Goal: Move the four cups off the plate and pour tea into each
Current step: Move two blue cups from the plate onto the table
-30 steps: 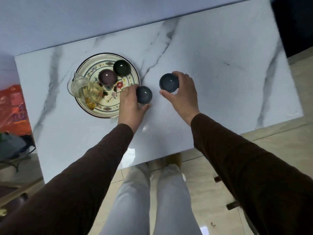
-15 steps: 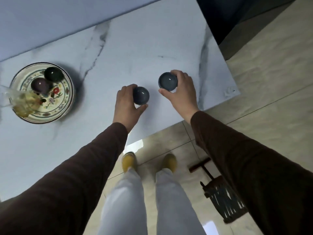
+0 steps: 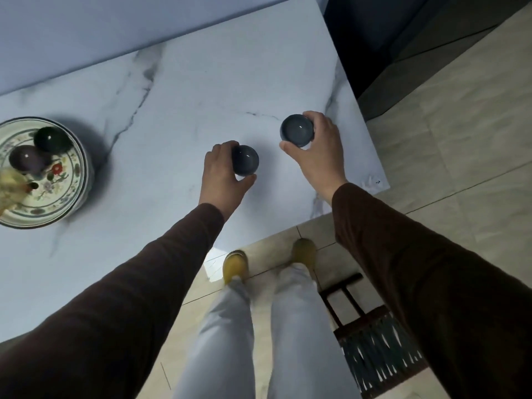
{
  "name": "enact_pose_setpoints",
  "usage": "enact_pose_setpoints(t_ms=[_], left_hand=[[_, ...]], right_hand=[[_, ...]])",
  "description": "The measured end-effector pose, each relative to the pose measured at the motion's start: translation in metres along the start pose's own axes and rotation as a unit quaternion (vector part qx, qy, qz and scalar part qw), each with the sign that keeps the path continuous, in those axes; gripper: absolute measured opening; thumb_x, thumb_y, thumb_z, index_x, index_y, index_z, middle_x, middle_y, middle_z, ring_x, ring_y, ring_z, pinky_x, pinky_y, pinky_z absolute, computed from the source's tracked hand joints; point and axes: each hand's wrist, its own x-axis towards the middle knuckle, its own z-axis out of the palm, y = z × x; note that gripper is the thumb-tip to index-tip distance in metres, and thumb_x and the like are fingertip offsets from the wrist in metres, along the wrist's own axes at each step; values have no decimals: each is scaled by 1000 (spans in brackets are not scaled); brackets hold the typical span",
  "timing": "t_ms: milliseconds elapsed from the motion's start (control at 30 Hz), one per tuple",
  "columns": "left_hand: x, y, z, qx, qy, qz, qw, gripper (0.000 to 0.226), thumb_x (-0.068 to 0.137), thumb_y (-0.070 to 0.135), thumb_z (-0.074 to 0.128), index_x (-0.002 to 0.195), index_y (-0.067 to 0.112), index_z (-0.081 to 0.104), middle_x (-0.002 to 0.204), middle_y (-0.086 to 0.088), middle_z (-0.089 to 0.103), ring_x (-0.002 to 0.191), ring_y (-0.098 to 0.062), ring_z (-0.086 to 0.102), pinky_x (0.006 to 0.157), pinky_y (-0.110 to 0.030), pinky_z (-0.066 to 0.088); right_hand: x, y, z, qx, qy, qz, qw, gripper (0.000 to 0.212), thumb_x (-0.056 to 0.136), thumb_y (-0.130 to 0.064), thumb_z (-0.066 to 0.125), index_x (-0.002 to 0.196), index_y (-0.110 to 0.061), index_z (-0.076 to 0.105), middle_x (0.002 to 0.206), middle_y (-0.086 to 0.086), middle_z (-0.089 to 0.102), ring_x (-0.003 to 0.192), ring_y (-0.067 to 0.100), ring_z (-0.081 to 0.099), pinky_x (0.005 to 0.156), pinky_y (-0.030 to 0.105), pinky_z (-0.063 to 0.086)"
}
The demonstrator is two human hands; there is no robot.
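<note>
From the head view, we are looking down at a white marble-patterned surface [image 3: 178, 116] where our left hand [image 3: 221, 174] is curling around a small dark blue-grey glazed ceramic cup [image 3: 244, 160], thumb on the near side and fingers on the far side. Our right hand [image 3: 319, 151] is closing the same way around a second, matching blue-grey cup [image 3: 297, 130], just beside the surface's right edge. Whether either cup is resting on the surface or hanging just above it, we cannot tell.

Well apart to the left, a round floral-painted ceramic plate [image 3: 62, 197] is carrying a dark green cup [image 3: 49, 139] and a dark purple cup [image 3: 27, 159], touching or nearly so. A blurred clear glass pitcher of yellowish tea [image 3: 10, 187] is sitting at the plate's left side, partly cut off by the frame.

We are judging these cups to be light, stiff, smooth-glazed and breakable, so pinching them around the wall just below the rim seems safest. Two cups are waiting on the plate, and no tea is poured yet.
</note>
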Motion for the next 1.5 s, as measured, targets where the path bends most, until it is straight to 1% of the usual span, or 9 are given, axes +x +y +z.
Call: enact_pose_setpoints(t_ms=[200, 433, 533, 767, 967, 1067, 1300, 1500], left_hand=[[28, 27, 34, 13, 22, -36, 999, 61, 77, 22, 76, 131, 15, 49, 127, -4, 52, 117, -24, 45, 92, -21, 33], [74, 38, 62, 19, 26, -39, 999, 60, 77, 23, 76, 130, 16, 49, 125, -4, 53, 116, -23, 45, 93, -22, 33], [95, 34, 69, 13, 21, -38, 999, 61, 77, 22, 77, 131, 16, 49, 127, -4, 52, 118, -23, 45, 94, -21, 32], [146, 17, 89, 23, -1, -17, 1000, 60, 77, 22, 77, 130, 15, 50, 124, -4, 53, 115, -24, 45, 91, -22, 34], [186, 0, 101, 29, 13, -30, 999, 58, 74, 21, 76, 126, 14, 51, 121, -5, 53, 114, -25, 47, 91, -22, 34], [196, -7, 102, 29, 18, -37, 999, 59, 73, 22, 76, 127, 16, 51, 122, -5, 52, 114, -25, 48, 92, -23, 35], [203, -16, 102, 31, 26, -53, 998, 60, 76, 21, 76, 130, 14, 51, 124, -8, 52, 117, -28, 49, 94, -23, 34], [204, -14, 104, 36, 19, -51, 998, 62, 76, 21, 76, 132, 15, 50, 125, -7, 51, 118, -26, 47, 95, -20, 31]], right_hand=[[49, 34, -22, 2, -42, -25, 999, 66, 75, -41, 79, 130, -19, 51, 128, 0, 56, 119, 19, 47, 97, 37, 46], [106, 61, -31, -25, -76, -51, 995, 65, 75, -41, 80, 129, -17, 52, 128, 2, 57, 119, 20, 47, 96, 37, 46], [128, 64, -22, -25, -75, -48, 996, 66, 74, -40, 80, 129, -16, 52, 127, 3, 57, 119, 21, 48, 97, 37, 46], [170, 84, 7, -29, -74, -61, 995, 65, 73, -39, 80, 127, -16, 52, 124, 2, 57, 117, 22, 48, 97, 38, 45], [202, 102, 39, -49, -103, -85, 990, 67, 74, -40, 80, 131, -17, 51, 128, 2, 56, 121, 22, 46, 97, 30, 40], [212, 105, 50, -57, -107, -97, 988, 68, 75, -40, 79, 132, -17, 50, 130, 2, 55, 121, 22, 45, 96, 30, 39], [228, 103, 66, -55, -112, -105, 987, 69, 75, -39, 79, 133, -16, 50, 131, 3, 54, 121, 24, 45, 100, 34, 41], [232, 103, 68, -52, -108, -106, 987, 69, 75, -38, 79, 133, -16, 51, 130, 3, 55, 121, 24, 45, 99, 32, 40]])
